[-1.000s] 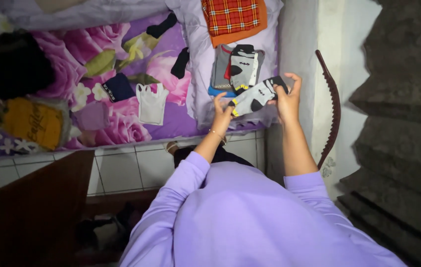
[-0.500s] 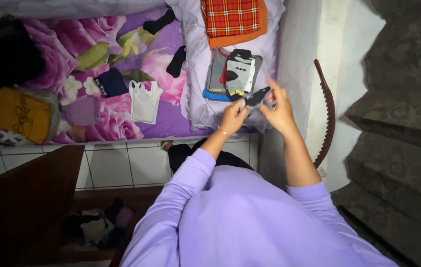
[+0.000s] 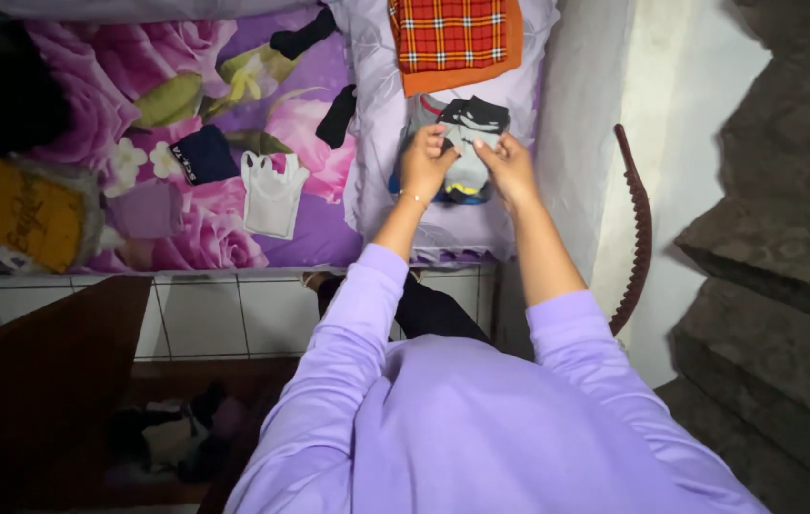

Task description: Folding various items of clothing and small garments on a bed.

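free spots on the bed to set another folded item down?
Bare pillow below the sock stack, where both hands press. Bare sheet between white top and pillow. Crowded: upper pillow, by the plaid cloth.

socks (image 3: 470, 143) on pillow (image 3: 376, 143), folded cloth (image 3: 452, 38) behind, vest (image 3: 271, 195) left on bedsheet (image 3: 233, 238)

Light falls mostly on the bed (image 3: 233, 114) and the pale wall (image 3: 681, 105) at top right, both fairly bright. The lower left corner and right edge sink into deep shadow. Colours look saturated, detail is soft throughout, and lines bend slightly near the frame's edges.
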